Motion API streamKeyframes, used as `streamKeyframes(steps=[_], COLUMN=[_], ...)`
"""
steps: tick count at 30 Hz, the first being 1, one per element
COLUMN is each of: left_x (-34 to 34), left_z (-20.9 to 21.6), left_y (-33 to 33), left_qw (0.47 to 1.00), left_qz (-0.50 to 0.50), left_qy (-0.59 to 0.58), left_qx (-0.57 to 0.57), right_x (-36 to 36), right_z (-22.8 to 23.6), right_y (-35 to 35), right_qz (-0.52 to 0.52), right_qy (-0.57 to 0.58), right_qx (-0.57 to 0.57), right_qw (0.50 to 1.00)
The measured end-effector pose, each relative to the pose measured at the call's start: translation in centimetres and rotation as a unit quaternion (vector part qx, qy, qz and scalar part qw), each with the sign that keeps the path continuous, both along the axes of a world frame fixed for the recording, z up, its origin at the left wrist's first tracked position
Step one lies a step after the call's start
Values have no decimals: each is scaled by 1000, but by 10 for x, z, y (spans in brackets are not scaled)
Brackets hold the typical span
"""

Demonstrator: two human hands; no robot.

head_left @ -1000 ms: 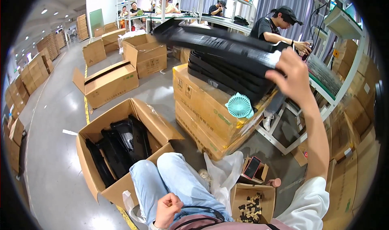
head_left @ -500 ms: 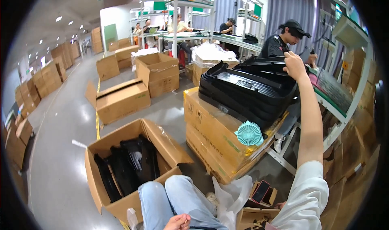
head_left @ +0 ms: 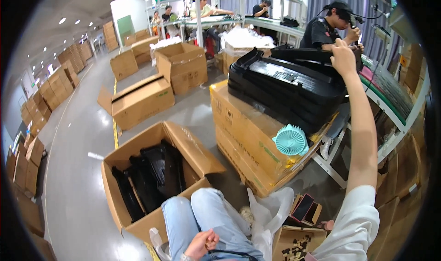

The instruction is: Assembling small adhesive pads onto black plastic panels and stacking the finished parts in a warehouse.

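My right hand [head_left: 344, 59] reaches far forward, its fingers closed over the end of a black molded plastic piece [head_left: 305, 54]. That piece lies tilted on top of a stack of similar black plastic shells [head_left: 280, 84]. Low in the view, my left hand [head_left: 202, 243] rests over my lap with its fingers curled together; anything inside them is too small or hidden to make out. To the left of my knees, an open cardboard box [head_left: 112, 196] holds several black plastic parts [head_left: 154, 173].
A large carton [head_left: 243, 132] bears the stack and a turquoise fan [head_left: 291, 140]. A co-worker [head_left: 321, 31] in a black cap stands beyond it. By my right knee are a phone [head_left: 303, 207], white plastic wrap [head_left: 271, 215] and a box of small dark pieces [head_left: 280, 242]. More cartons [head_left: 142, 102] stand ahead left.
The view has tipped down, so the scene sits differently in it. My right hand keeps hold of the black piece. More of my left hand shows. The co-worker's hands have risen toward their head.
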State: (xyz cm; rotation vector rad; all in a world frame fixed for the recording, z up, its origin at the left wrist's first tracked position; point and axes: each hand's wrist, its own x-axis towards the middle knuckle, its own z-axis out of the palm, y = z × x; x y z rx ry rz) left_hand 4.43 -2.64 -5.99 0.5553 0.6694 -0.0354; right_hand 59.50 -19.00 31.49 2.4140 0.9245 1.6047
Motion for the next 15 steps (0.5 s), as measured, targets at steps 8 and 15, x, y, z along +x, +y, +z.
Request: streamKeyframes(steps=[8, 15], left_x=[4, -8], left_z=[6, -20], left_y=[34, 142], left_qw=[991, 915], left_qz=[-13, 152], left_qy=[-34, 58], left_qx=[132, 368], right_x=[-63, -278], right_z=[-53, -168], right_y=[28, 84], right_qz=[427, 471], right_qy=[371, 708], right_qx=[228, 96], right_qw=[793, 517])
